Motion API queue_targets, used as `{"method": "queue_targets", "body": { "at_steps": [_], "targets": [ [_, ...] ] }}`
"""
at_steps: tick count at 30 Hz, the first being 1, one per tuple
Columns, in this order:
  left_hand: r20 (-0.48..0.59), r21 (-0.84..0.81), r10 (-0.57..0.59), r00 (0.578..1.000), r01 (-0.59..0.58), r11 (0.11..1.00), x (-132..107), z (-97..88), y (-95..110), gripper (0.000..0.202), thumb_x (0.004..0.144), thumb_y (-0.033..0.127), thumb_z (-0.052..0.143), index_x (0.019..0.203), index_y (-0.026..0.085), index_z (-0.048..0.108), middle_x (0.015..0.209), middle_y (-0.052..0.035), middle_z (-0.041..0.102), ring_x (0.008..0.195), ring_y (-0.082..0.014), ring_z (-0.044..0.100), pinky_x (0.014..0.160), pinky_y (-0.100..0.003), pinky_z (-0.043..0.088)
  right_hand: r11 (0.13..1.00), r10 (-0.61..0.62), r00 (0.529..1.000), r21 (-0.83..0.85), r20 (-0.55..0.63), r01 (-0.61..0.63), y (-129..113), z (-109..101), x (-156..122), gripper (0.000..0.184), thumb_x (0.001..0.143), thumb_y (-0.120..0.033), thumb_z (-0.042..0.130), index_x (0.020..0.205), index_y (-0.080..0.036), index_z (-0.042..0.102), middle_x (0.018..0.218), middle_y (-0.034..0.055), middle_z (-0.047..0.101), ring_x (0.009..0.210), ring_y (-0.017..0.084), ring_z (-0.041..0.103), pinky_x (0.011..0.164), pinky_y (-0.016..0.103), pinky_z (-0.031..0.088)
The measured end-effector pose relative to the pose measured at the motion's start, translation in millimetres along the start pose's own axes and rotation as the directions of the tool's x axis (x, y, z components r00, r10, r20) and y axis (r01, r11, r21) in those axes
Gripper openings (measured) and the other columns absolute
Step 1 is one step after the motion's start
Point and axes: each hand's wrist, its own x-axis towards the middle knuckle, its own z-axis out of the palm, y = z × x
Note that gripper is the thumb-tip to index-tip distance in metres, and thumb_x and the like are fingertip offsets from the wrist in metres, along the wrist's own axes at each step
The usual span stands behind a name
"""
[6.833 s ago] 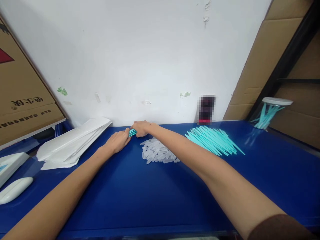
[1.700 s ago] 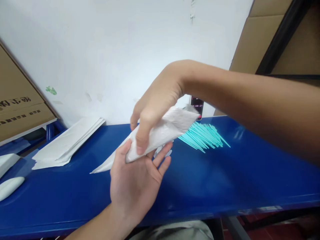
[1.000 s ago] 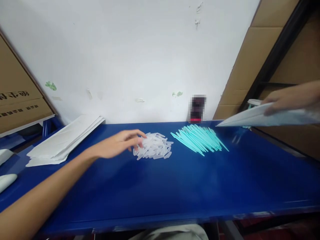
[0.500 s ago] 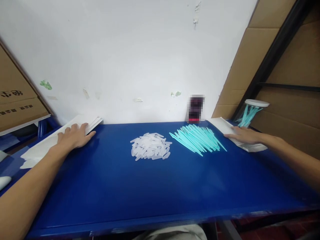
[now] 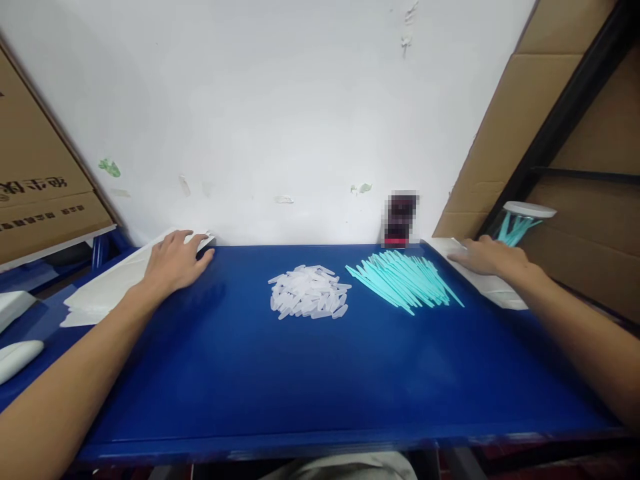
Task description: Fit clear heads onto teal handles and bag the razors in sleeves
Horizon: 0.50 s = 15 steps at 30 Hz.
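On the tabletop (image 5: 320, 380), the bags (image 5: 107, 285) are touched by the spread left hand (image 5: 175, 261), the packet (image 5: 495, 288) by the right hand (image 5: 486, 256), grip unclear. Probably light and slippery, both are best pinched edgewise.

On the surface (image 5: 320, 387) we have a pile of loose pieces (image 5: 307, 293) in the middle and, just to its right, a pile of sticks (image 5: 407, 280). At the left lies a stack of paper sleeves (image 5: 103, 287), our left fingers (image 5: 173, 243) on it; right of the sticks, our right fingers (image 5: 465, 258) rest on a packet (image 5: 495, 290). Behind the sticks, before the wall (image 5: 280, 100), we find a phone (image 5: 399, 219); beyond our right fingers, a jar (image 5: 530, 211) with sticks in it.
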Motion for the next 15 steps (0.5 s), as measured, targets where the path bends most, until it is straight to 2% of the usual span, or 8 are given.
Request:
{"method": "queue_targets", "body": {
  "at_steps": [2, 3, 6, 8, 10, 12, 15],
  "targets": [
    [0.059, 0.061, 0.088, 0.994, -0.092, 0.994, -2, 2.8, 19, 0.048, 0.094, 0.047, 0.043, 0.119, 0.012, 0.065, 0.13, -0.0188, 0.06, 0.127, -0.0412, 0.051, 0.106, -0.06, 0.04, 0.998, -0.059, 0.996, 0.025, 0.067, 0.058, -16, -6, -2, 0.046, 0.085, -0.055, 0.056, 0.093, -0.012, 0.071, 0.104, 0.0329, 0.065, 0.091, 0.04, 0.063, 0.07, 0.049, 0.039],
    [0.095, 0.058, 0.155, 0.983, -0.161, 0.985, -4, 5.0, 30, 0.047, 0.096, 0.045, 0.039, 0.117, 0.012, 0.067, 0.126, -0.0182, 0.063, 0.123, -0.0377, 0.055, 0.104, -0.055, 0.043, 0.992, -0.117, 0.988, 0.057, 0.098, 0.112, -26, -9, -4, 0.045, 0.088, -0.054, 0.053, 0.096, -0.013, 0.07, 0.108, 0.0299, 0.066, 0.096, 0.038, 0.062, 0.074, 0.047, 0.04],
    [0.192, -0.066, 0.361, 0.912, -0.355, 0.932, -13, 10.2, 64, 0.047, 0.1, 0.044, 0.034, 0.116, 0.016, 0.069, 0.123, -0.0127, 0.066, 0.118, -0.0297, 0.058, 0.104, -0.046, 0.046, 0.949, -0.285, 0.947, 0.18, 0.147, 0.258, -61, -18, -11, 0.042, 0.093, -0.057, 0.045, 0.097, -0.02, 0.064, 0.106, 0.0164, 0.067, 0.1, 0.029, 0.062, 0.081, 0.039, 0.043],
    [0.209, -0.166, 0.451, 0.868, -0.423, 0.891, -21, 10.1, 87, 0.047, 0.102, 0.044, 0.033, 0.117, 0.018, 0.069, 0.121, -0.011, 0.067, 0.116, -0.0278, 0.059, 0.102, -0.046, 0.047, 0.92, -0.335, 0.934, 0.256, 0.124, 0.296, -84, -24, -18, 0.04, 0.092, -0.06, 0.046, 0.094, -0.022, 0.057, 0.099, 0.0109, 0.066, 0.088, 0.025, 0.061, 0.074, 0.036, 0.044],
    [0.168, -0.279, 0.514, 0.841, -0.46, 0.843, -31, 7.4, 111, 0.046, 0.102, 0.044, 0.034, 0.12, 0.019, 0.068, 0.125, -0.0112, 0.066, 0.119, -0.0277, 0.057, 0.104, -0.047, 0.045, 0.869, -0.374, 0.927, 0.357, 0.018, 0.343, -103, -30, -24, 0.035, 0.092, -0.058, 0.048, 0.083, -0.024, 0.048, 0.087, 0.0065, 0.061, 0.076, 0.023, 0.056, 0.067, 0.035, 0.041],
    [0.128, -0.383, 0.564, 0.816, -0.484, 0.787, -41, 4.8, 135, 0.046, 0.101, 0.047, 0.038, 0.128, 0.02, 0.064, 0.133, -0.0127, 0.061, 0.126, -0.0295, 0.052, 0.11, -0.051, 0.04, 0.826, -0.426, 0.904, 0.39, -0.043, 0.407, -120, -35, -27, 0.038, 0.093, -0.056, 0.047, 0.073, -0.024, 0.04, 0.078, 0.0037, 0.055, 0.07, 0.02, 0.051, 0.064, 0.033, 0.037],
    [0.181, -0.453, 0.627, 0.758, -0.502, 0.737, -54, 6.6, 173, 0.058, 0.098, 0.059, 0.043, 0.145, 0.026, 0.051, 0.156, -0.0126, 0.041, 0.145, -0.0371, 0.033, 0.117, -0.06, 0.026, 0.793, -0.526, 0.85, 0.353, -0.012, 0.496, -139, -41, -27, 0.041, 0.095, -0.056, 0.043, 0.071, -0.023, 0.046, 0.08, 0.0046, 0.054, 0.072, 0.021, 0.052, 0.065, 0.034, 0.036]
  ]
}}
